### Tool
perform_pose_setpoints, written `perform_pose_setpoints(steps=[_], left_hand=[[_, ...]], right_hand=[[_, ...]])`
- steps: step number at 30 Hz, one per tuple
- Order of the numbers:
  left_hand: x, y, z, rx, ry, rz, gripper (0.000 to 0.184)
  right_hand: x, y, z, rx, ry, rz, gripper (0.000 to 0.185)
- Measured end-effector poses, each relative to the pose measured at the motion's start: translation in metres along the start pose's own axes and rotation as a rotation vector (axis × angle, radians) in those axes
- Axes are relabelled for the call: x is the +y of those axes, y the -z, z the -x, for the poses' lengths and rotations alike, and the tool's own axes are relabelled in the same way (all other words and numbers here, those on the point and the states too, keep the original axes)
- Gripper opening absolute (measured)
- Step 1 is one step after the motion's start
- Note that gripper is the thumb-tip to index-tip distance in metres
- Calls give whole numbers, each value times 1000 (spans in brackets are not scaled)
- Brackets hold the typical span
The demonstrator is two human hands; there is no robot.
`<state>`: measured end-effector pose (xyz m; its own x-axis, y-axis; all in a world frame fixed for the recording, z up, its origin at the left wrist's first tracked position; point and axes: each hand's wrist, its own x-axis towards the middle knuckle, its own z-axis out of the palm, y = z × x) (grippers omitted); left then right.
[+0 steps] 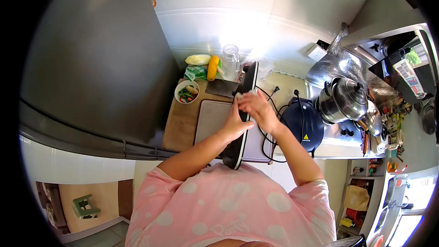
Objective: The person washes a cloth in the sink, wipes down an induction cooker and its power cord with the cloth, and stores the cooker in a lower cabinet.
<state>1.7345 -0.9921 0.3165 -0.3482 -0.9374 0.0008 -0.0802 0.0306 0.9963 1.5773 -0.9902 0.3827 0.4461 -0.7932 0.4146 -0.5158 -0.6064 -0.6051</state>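
A long black electric griddle with rounded corners and a pale rim stands tilted on its edge in front of me. My left hand grips it, with the fingers up its left side and the thumb across the rim. Beside it, my right hand is bent over the same rim, its fingertips close to the left fingers. A small whitish bit shows at those fingertips, too small to name. Under the griddle lies a greyish cutting board. A cleaver blade lies behind the board.
Left of the board is a bowl of cut vegetables. Corn, a cabbage and a glass jar stand at the wall. To the right are a dark blue round appliance, loose cords and a steel pot. A fridge borders the left.
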Motion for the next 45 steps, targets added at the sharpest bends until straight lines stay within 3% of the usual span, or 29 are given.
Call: perform_pose_setpoints(steps=[3,10,13,14,17,18,21,25,28,31,35,36,39,41,45], left_hand=[[37,-5,11,-92,92,488,115],[-6,-7,0,2,-64,-77,110],[11,-7,5,-18,-17,-67,110],[9,-7,4,-15,-26,-76,110],[8,-5,2,-12,-39,-73,111],[14,-4,4,-24,-27,-50,113],[11,-8,4,-26,-29,66,115],[14,-13,5,10,-202,-22,116],[17,-15,5,32,-237,-67,114],[17,-15,7,49,-232,-157,108],[10,-11,6,29,-217,-84,106],[9,-9,4,5,-215,-84,106],[10,-3,5,-47,-218,-158,108],[8,3,4,-84,-184,-171,109],[42,28,6,-276,153,527,88]], right_hand=[[-18,3,12,-24,0,-154,15],[45,14,-18,-2,-33,83,17],[74,16,-40,46,-104,172,19],[81,11,-45,185,-88,266,19],[65,17,-58,339,-217,442,17],[64,15,-62,376,-174,457,10],[53,15,-57,384,-105,201,17],[12,9,-36,419,-9,23,25],[-5,-1,-6,227,-314,-240,25],[-24,0,10,520,-182,142,24],[-19,-41,42,624,-629,-729,52],[-24,-42,43,501,-654,-860,65],[-41,-54,38,533,-879,-1099,66],[-48,-57,34,538,-886,-1127,66],[-63,-55,23,540,-893,-1135,68]])
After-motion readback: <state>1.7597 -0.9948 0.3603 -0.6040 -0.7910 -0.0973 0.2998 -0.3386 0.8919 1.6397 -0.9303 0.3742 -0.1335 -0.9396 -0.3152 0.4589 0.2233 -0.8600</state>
